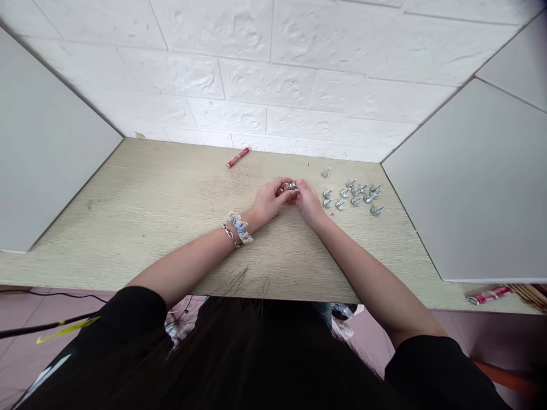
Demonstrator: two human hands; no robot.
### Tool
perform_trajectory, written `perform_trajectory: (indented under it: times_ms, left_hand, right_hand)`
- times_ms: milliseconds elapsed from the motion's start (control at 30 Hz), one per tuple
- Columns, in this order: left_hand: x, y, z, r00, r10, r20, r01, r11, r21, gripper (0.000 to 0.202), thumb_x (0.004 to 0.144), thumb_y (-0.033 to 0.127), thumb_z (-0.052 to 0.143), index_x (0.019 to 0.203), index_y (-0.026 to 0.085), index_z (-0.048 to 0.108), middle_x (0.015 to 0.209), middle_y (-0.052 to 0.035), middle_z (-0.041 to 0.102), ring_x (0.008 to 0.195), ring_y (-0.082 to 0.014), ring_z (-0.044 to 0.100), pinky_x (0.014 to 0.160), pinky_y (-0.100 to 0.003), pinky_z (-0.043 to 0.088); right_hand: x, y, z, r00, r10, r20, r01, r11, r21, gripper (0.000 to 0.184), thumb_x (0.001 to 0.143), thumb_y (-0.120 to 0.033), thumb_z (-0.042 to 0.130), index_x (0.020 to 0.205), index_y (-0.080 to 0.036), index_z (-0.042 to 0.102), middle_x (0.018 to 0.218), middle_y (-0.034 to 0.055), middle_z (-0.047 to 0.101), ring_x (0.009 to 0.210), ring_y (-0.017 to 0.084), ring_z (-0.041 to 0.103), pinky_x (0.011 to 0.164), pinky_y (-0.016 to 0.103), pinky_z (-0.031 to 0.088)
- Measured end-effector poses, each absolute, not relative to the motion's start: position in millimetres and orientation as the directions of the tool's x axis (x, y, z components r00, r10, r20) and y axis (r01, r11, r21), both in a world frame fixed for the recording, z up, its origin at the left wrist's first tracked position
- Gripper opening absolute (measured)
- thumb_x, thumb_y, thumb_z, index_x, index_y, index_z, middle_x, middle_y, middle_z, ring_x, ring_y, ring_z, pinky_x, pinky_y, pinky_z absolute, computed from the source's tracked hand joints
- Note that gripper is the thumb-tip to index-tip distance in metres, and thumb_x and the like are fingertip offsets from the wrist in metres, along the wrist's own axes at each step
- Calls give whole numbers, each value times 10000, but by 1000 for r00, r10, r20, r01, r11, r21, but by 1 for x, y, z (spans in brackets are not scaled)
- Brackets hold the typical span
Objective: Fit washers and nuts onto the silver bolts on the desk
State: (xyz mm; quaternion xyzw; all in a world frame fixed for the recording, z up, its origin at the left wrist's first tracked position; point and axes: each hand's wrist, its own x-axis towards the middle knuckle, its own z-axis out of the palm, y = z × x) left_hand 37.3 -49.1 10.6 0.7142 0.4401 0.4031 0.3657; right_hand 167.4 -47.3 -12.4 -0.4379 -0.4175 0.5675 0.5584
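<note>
Above the middle of the table, my left hand (269, 200) and my right hand (308, 204) meet with their fingertips together. Pinched between both is a small silver metal bolt (291, 185), partly covered by the fingers; its exact fittings cannot be made out. Just to the right of my right hand lie several similar bolts with wide round washers (345, 193), loosely scattered on the tabletop. A tiny shiny piece (276, 215) shows below my left hand, too small to name.
A slim red cylinder (237, 157) with a silver band lies near the white brick wall (265, 85). Pale panels (47, 136) flank the wooden table (141, 222). At the lower right, another red cylinder (489, 295) lies beside thin brown sticks (530, 296).
</note>
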Motion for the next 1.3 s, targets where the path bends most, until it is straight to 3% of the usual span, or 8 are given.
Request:
perform_trajectory:
  times_ms: [100,233,600,933,1300]
  left_hand:
    - [37,-49,10,310,911,272,342,-374,862,267,832,205,567,1083,145,640,814,-12,640,757,-109,580,711,-227,503]
    - [37,-49,10,318,910,268,358,-377,854,271,838,241,574,1086,154,641,786,-8,631,738,-111,576,692,-228,502]
    - [35,-52,12,299,934,194,365,-300,882,336,829,361,587,1086,154,656,636,26,577,591,-86,545,553,-193,460]
    - [37,-52,12,258,946,197,329,-277,903,286,788,331,627,1000,144,666,642,22,564,613,-91,520,527,-197,454]
    - [37,-51,9,265,936,233,319,-313,895,274,791,285,612,1023,142,636,673,27,568,644,-87,535,590,-205,466]
  right_hand:
    - [168,-45,-17,-56,998,-4,-207,-16,-978,528,664,-712,589,724,-191,537,652,-2,598,584,116,547,590,281,442]
    - [170,-44,-18,-111,994,-15,-173,-34,-984,577,649,-756,578,678,-180,569,651,14,611,628,129,565,614,282,447]
    - [171,-49,-6,-111,991,-69,-270,-97,-958,377,598,-500,710,710,-191,524,657,-25,524,667,110,504,623,256,442]
    - [170,-50,-5,-99,992,-78,-267,-102,-958,318,612,-454,667,725,-193,524,672,-17,546,670,113,512,624,260,446]
    - [168,-50,-4,-71,994,-87,-270,-103,-957,256,631,-395,616,748,-200,499,665,-21,543,654,117,505,621,266,445]
